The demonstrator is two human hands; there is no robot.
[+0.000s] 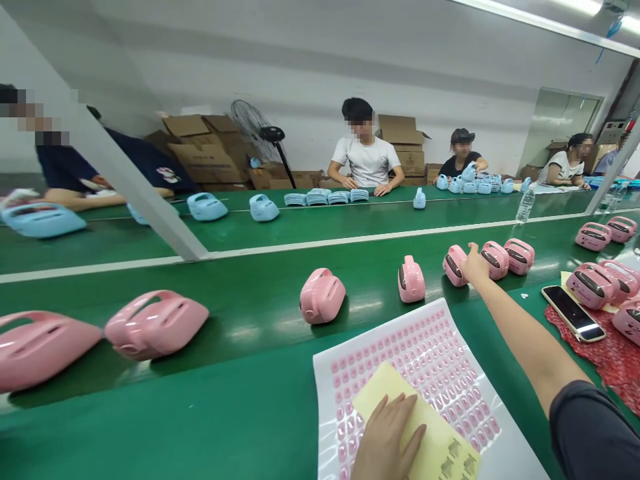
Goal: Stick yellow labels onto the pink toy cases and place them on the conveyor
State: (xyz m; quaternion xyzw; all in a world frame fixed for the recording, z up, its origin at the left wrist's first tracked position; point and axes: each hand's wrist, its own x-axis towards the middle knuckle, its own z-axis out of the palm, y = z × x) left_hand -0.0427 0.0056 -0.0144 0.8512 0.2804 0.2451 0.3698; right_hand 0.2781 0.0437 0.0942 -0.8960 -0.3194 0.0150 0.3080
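My left hand (387,437) lies with its fingers spread on a yellow sticker sheet (400,400) that has a few dark prints near its lower corner. Under that sheet is a large white sheet (510,447) covered with rows of small pink stickers. My right arm is stretched forward over the green belt. At its end my right hand (475,267) grips a pink plastic device with a carrying handle (454,265); its fingers are partly hidden. Close by on the right stand two similar pink devices (495,260), and another pink device (411,280) stands to the left.
More pink devices (323,297) are spaced along the green belt (240,333). A phone (573,313) lies on red bubble wrap (615,367) at right. Across the belt are a water bottle (525,205), blue devices (207,207), co-workers, a fan and cartons. A slanted white post (135,153) stands left.
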